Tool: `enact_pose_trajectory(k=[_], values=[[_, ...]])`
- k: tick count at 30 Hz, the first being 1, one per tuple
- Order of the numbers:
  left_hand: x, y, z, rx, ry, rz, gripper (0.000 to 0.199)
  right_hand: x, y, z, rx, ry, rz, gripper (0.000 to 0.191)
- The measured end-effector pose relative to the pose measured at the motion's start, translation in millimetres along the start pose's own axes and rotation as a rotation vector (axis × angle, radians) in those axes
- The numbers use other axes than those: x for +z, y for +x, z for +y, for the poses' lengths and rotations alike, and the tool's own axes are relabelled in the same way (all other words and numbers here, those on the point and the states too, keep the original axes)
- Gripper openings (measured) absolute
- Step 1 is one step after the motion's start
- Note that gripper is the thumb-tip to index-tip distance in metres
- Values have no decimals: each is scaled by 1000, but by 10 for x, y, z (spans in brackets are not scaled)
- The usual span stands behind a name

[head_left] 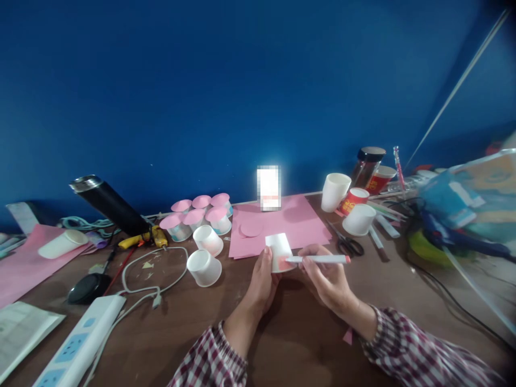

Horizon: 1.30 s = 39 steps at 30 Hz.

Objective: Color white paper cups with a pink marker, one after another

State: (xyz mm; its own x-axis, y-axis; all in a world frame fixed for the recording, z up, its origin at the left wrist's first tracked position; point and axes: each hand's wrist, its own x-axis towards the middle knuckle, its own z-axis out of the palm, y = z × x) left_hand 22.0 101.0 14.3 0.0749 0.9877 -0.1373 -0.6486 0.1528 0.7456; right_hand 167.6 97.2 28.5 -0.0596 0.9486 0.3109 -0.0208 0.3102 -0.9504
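Observation:
My left hand [264,277] is wrapped round a white paper cup [279,248], which is tilted with its base upward. A patch of pink-orange colour shows near the cup's lower edge. Between the fingers of my right hand [324,277] is a white marker [322,259], its tip at the coloured patch. Pink paper sheets [278,215] lie just beyond the cup, with a pink paper disc [251,229] on top. To the left stand two white cups [203,267], the farther one with a faint pink patch, and several cups topped with pink discs [194,217].
Black scissors [350,246], more cups [358,219] and a lidded jar [368,161] stand or lie to the right. On the left are a leaning black flask [108,203], a white cable [155,294], a power strip [80,344] and a black mouse [88,288]. A blue wall rises behind.

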Motion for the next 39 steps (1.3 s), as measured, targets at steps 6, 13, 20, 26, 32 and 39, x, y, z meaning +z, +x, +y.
enact_pose_trajectory(k=[6, 13, 20, 26, 32, 39], values=[[24, -11, 21, -8, 6, -7, 44, 5, 7, 32, 34, 7, -1, 20], [11, -15, 10, -6, 9, -4, 46, 17, 10, 6, 31, 21, -18, 27], [2, -8, 0, -6, 10, -16, 46, 23, 18, -22, 30, 4, -18, 31], [11, -13, 12, -8, 19, -5, 45, 33, 24, 3, 30, 26, 1, 28], [20, -18, 22, -8, 13, -18, 45, 35, 18, -23, 13, 25, 1, 30], [-1, -6, 2, -6, 21, 3, 45, 28, 20, -21, 10, 0, 0, 31]])
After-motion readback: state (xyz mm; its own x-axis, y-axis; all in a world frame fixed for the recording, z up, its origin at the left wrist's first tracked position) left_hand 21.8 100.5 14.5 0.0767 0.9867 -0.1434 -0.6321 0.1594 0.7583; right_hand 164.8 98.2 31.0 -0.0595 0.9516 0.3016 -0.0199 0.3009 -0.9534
